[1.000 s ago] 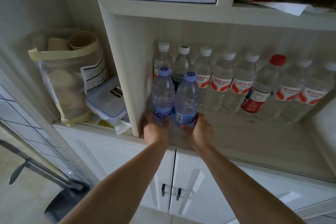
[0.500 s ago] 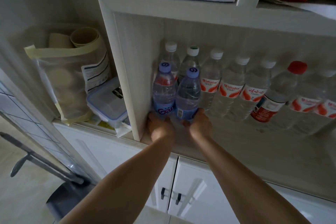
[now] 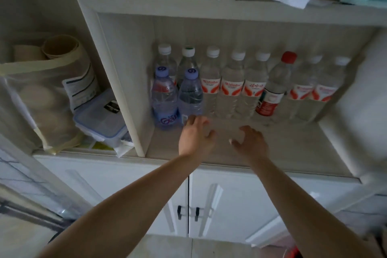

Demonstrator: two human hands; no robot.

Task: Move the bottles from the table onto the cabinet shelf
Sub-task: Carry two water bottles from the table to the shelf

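While both purple-capped bottles (image 3: 177,98) stand upright on the cabinet shelf (image 3: 282,148), the left hand (image 3: 195,137) hovers just beside them, fingers loose. The right hand (image 3: 250,142), also empty and relaxed, hangs over bare shelf, white doors (image 3: 230,201) below.

A home storage corner, it seems. A white cabinet shelf (image 3: 240,148) holds a row of water bottles (image 3: 232,86). Beside it sit a lidded plastic food container (image 3: 98,119) and a mesh bag (image 3: 41,98).

Both bare forearms reach forward — the left hand (image 3: 196,136) and the right hand (image 3: 250,142) hover side by side, fingers loosely spread, gripping nothing.
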